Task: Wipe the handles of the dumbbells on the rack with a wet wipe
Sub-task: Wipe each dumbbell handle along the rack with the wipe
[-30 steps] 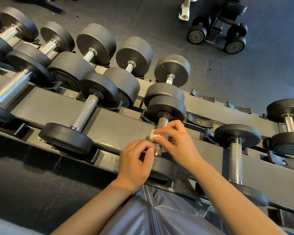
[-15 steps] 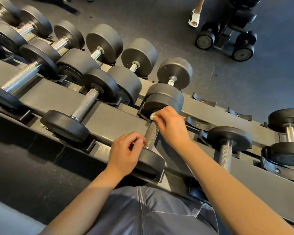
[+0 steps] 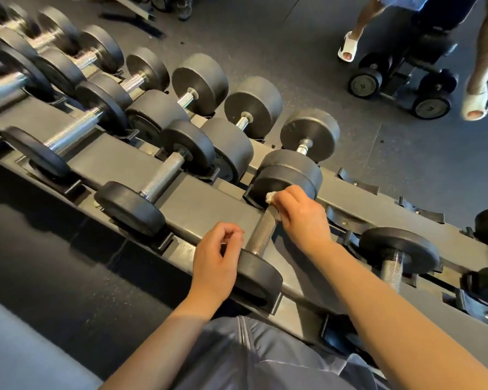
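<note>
A black dumbbell with a knurled steel handle (image 3: 261, 235) lies on the upper tier of the grey rack (image 3: 203, 204). My right hand (image 3: 299, 218) pinches a small white wet wipe (image 3: 271, 197) against the far end of that handle, close to the far weight head (image 3: 288, 181). My left hand (image 3: 216, 260) hovers with curled fingers beside the near weight head (image 3: 258, 277), holding nothing that I can see. It lies just left of the handle.
More dumbbells fill the rack to the left (image 3: 164, 175) and right (image 3: 395, 254), with a lower tier behind (image 3: 248, 108). A person in white sandals (image 3: 348, 50) stands on the dark floor by a small weight stand (image 3: 400, 77) at the top right.
My right hand slid the wipe along the handle from the middle up to its far end. My left hand came off the near end and now hovers beside it.
</note>
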